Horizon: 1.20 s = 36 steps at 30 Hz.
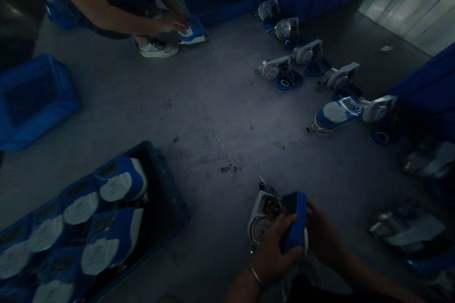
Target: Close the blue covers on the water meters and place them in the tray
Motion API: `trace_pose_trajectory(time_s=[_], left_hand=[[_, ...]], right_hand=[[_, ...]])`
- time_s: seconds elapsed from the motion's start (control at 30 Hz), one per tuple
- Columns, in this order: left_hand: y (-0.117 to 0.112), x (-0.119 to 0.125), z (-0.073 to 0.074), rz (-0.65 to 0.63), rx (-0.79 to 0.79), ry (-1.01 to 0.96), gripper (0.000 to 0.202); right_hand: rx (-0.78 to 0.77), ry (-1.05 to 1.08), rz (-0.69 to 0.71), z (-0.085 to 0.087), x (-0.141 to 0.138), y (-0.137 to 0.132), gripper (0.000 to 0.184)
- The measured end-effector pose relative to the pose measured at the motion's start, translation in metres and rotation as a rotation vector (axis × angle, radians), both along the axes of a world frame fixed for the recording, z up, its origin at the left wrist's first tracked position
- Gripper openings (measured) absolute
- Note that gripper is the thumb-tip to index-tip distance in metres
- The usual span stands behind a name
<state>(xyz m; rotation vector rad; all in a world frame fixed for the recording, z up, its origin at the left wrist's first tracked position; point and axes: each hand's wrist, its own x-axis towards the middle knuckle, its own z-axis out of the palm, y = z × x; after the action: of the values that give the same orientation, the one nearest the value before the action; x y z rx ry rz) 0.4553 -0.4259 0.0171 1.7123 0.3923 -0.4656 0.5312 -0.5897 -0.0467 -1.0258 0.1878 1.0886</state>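
Observation:
My left hand (275, 248) and my right hand (323, 236) are both closed round a blue cover (295, 220) low in the middle of the view. The cover stands lifted off a white meter body (261, 220), whose wires and inner parts show at its left side. The meter body rests on the grey floor just under my hands. A thin bracelet sits on my left wrist.
A dark crate (167, 189) of several blue-and-white meters stands at lower left. A row of opened meters (273, 68) and blue covers runs along the upper right, one closed meter (336, 113) among them. Another person's hand (174, 21) holds a meter at the top. A blue bin (33, 99) sits left.

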Motion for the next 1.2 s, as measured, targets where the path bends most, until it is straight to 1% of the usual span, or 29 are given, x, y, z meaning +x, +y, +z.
trace_pose_trajectory(time_s=[0.03, 0.1, 0.13, 0.17, 0.2, 0.23, 0.27, 0.33, 0.37, 0.4, 0.47, 0.53, 0.57, 0.6, 0.67, 0.77, 0.8, 0.87, 0.9, 1.0, 1.07, 1.13, 1.17, 1.2], left_hand=[[-0.006, -0.005, -0.002, -0.120, 0.069, -0.005, 0.068], [-0.013, -0.011, -0.001, -0.300, 0.147, -0.027, 0.071], [-0.013, -0.012, 0.000, -0.349, 0.170, -0.044, 0.070], [-0.009, -0.011, 0.001, -0.357, 0.197, -0.063, 0.064], [-0.001, -0.008, 0.001, -0.316, 0.236, -0.080, 0.056], [0.011, -0.003, -0.001, -0.230, 0.293, -0.089, 0.047], [0.025, 0.005, -0.007, -0.102, 0.367, -0.091, 0.042], [0.057, 0.027, -0.027, 0.167, 0.484, -0.055, 0.038], [0.072, 0.041, -0.040, 0.247, 0.494, -0.020, 0.037], [0.085, 0.055, -0.055, 0.248, 0.427, 0.039, 0.033], [0.103, 0.081, -0.083, 0.185, 0.307, 0.090, 0.027], [0.110, 0.097, -0.102, 0.103, 0.197, 0.111, 0.022], [0.112, 0.102, -0.107, 0.076, 0.159, 0.117, 0.020], [0.113, 0.104, -0.109, 0.060, 0.137, 0.124, 0.018], [0.116, 0.103, -0.105, 0.075, 0.150, 0.115, 0.017], [0.118, 0.100, -0.088, 0.176, 0.237, 0.038, 0.025], [0.118, 0.099, -0.083, 0.216, 0.243, 0.008, 0.028], [0.117, 0.099, -0.076, 0.294, 0.179, -0.032, 0.031], [0.116, 0.099, -0.075, 0.329, 0.126, -0.036, 0.031], [0.112, 0.100, -0.082, 0.401, -0.010, 0.004, 0.036], [0.108, 0.101, -0.090, 0.384, -0.052, 0.038, 0.045], [0.106, 0.104, -0.095, 0.337, -0.080, 0.055, 0.050], [0.106, 0.106, -0.096, 0.283, -0.063, 0.065, 0.052], [0.106, 0.109, -0.096, 0.213, -0.014, 0.077, 0.053]], right_hand=[[0.026, 0.126, -0.003, 0.004, 0.003, 0.002, 0.054], [0.065, 0.233, -0.021, 0.007, 0.008, 0.008, 0.056], [0.081, 0.273, -0.058, 0.007, 0.010, 0.010, 0.056], [0.096, 0.300, -0.103, 0.005, 0.012, 0.011, 0.060], [0.110, 0.318, -0.139, 0.002, 0.014, 0.011, 0.064], [0.127, 0.347, -0.162, -0.001, 0.016, 0.010, 0.067], [0.146, 0.383, -0.176, -0.005, 0.019, 0.009, 0.067], [0.175, 0.428, -0.214, -0.010, 0.023, 0.007, 0.065], [0.186, 0.436, -0.231, -0.012, 0.024, 0.008, 0.064], [0.196, 0.439, -0.240, -0.013, 0.026, 0.009, 0.063], [0.217, 0.447, -0.238, -0.014, 0.028, 0.014, 0.063], [0.233, 0.457, -0.225, -0.013, 0.029, 0.019, 0.064], [0.239, 0.459, -0.223, -0.012, 0.029, 0.021, 0.064], [0.247, 0.462, -0.219, -0.012, 0.030, 0.023, 0.065], [0.265, 0.466, -0.209, -0.010, 0.030, 0.027, 0.066], [0.276, 0.466, -0.176, -0.008, 0.028, 0.034, 0.069], [0.268, 0.459, -0.163, -0.007, 0.027, 0.036, 0.070], [0.249, 0.447, -0.133, -0.004, 0.026, 0.040, 0.073], [0.243, 0.444, -0.121, -0.003, 0.026, 0.042, 0.073], [0.242, 0.430, -0.109, -0.003, 0.027, 0.043, 0.073], [0.251, 0.412, -0.115, -0.004, 0.028, 0.043, 0.071], [0.259, 0.399, -0.114, -0.004, 0.028, 0.042, 0.071], [0.263, 0.392, -0.112, -0.004, 0.028, 0.042, 0.071], [0.266, 0.383, -0.110, -0.003, 0.028, 0.042, 0.071]])
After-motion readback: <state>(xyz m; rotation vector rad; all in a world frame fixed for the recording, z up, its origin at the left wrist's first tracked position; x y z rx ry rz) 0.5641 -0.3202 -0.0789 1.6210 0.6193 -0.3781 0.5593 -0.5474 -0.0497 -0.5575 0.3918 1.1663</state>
